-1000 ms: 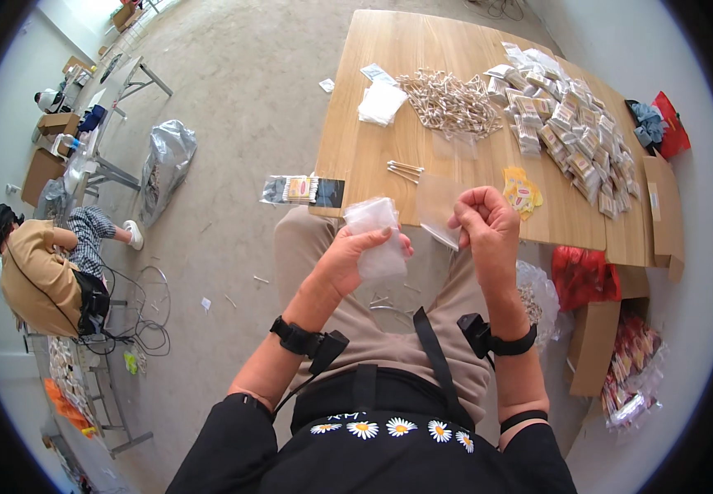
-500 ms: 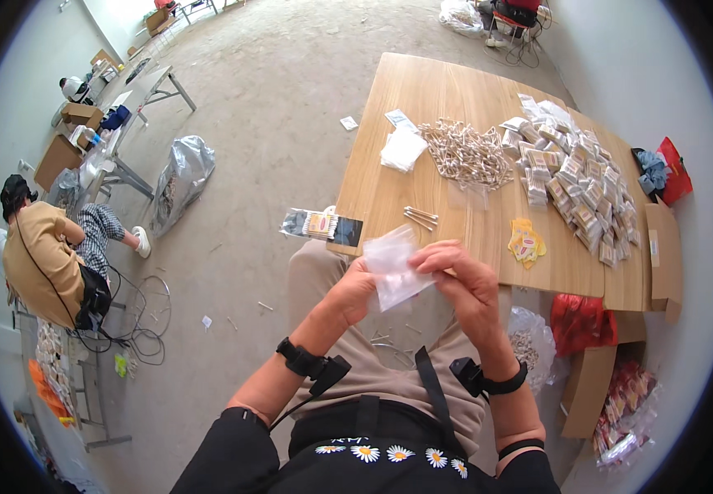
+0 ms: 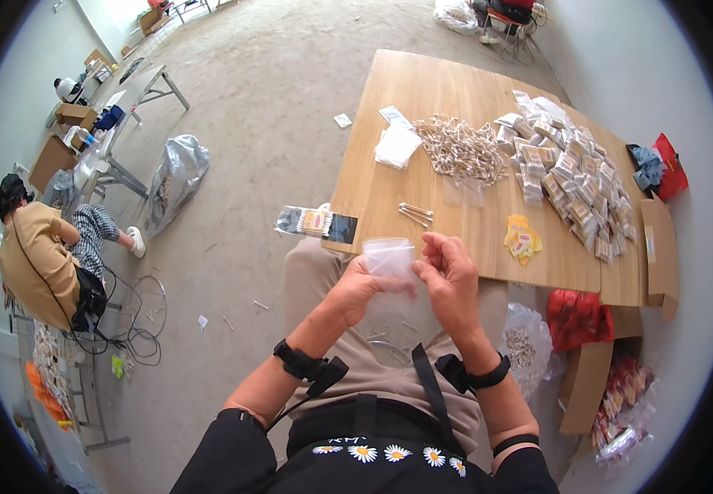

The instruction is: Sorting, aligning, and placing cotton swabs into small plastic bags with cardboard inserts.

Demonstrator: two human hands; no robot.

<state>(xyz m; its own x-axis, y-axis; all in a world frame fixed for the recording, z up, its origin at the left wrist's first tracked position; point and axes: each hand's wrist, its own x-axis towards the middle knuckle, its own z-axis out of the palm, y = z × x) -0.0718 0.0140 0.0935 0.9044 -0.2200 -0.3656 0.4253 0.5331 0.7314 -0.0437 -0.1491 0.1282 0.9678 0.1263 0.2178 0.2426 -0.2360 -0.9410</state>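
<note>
A small clear plastic bag (image 3: 389, 258) is held over my lap, just off the table's near edge. My left hand (image 3: 353, 290) grips its left side between thumb and fingers. At the bag's right edge, my right hand (image 3: 453, 280) is closed, thumb and fingertips pinching there. Several loose cotton swabs (image 3: 416, 215) lie on the table just beyond my hands. Behind them is a big heap of cotton swabs (image 3: 462, 151), with a stack of clear bags (image 3: 397, 148) to its left. Yellow printed cards (image 3: 522, 238) lie to the right.
The wooden table (image 3: 364, 185) carries a large pile of filled swab packs (image 3: 575, 177) at right. A swab pack (image 3: 315, 222) sits at its left corner. Below right are a red bag (image 3: 579, 321) and a cardboard box (image 3: 589, 387). A seated person (image 3: 47, 259) is at left.
The bag has turned more upright between my hands. My right fingers have moved from across its front to its right edge. The view has shifted slightly.
</note>
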